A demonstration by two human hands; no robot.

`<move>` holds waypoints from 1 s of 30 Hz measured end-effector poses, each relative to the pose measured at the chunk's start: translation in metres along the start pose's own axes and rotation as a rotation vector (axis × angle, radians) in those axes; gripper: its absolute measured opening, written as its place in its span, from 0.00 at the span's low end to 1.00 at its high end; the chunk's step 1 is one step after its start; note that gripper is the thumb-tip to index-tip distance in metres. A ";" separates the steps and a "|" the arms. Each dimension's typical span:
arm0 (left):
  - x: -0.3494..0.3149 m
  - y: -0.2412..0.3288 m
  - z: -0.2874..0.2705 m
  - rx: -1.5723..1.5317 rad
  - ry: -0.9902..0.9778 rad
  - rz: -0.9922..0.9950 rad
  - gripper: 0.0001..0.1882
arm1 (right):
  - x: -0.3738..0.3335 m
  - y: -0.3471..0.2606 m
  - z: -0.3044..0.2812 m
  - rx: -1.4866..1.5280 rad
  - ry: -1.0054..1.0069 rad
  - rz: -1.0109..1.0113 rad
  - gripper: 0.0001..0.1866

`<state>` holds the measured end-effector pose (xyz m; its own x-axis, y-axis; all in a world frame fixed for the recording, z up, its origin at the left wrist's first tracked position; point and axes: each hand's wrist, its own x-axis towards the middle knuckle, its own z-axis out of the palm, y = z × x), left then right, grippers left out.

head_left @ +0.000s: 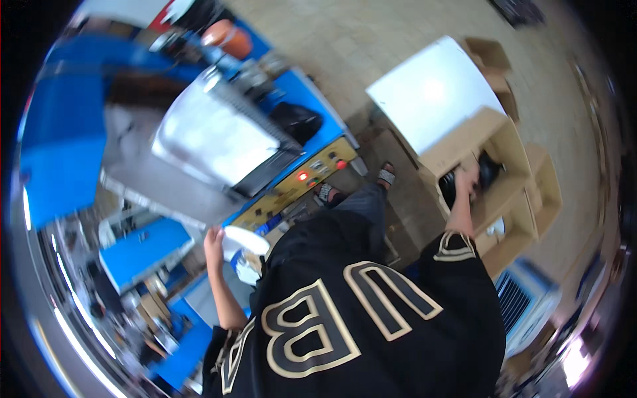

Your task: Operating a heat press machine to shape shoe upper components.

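My right hand (467,175) reaches down into an open cardboard box (458,146) on my right. Shiny black rounded items (490,170) lie in that box, against and beside the hand. Its fingertips are blurred among them, so a grip does not show. On the other side, my left hand (213,244) is raised with its fingers curled, at the edge of a white rounded thing (247,240), perhaps a basin. Whether the fingers hold that edge or something small is too unclear to see.
Ahead to the left stands a blue machine with a yellow control panel (285,189), a lit red button and a large pale sheet-like cover (212,132). A white-topped table (424,89) adjoins the box. More cardboard boxes (545,182) and a pale louvred unit (521,302) stand at right.
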<state>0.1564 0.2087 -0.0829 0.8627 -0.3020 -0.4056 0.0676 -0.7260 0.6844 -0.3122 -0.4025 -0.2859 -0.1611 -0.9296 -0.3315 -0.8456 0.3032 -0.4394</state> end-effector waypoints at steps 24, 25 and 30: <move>0.101 0.141 0.020 -0.202 0.504 0.497 0.07 | -0.430 -0.422 0.061 0.328 -0.728 -1.712 0.10; 0.112 0.150 0.013 -0.193 0.535 0.620 0.06 | -0.434 -0.436 0.067 0.308 -0.663 -1.812 0.13; 0.139 0.179 -0.018 0.062 0.803 0.752 0.04 | -0.452 -0.470 0.081 0.122 -0.524 -1.966 0.25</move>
<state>0.2971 0.0479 -0.0056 0.7493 -0.2069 0.6290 -0.6174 -0.5618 0.5506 0.1986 -0.1080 0.0029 0.8930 0.1764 0.4140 0.3748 -0.8008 -0.4671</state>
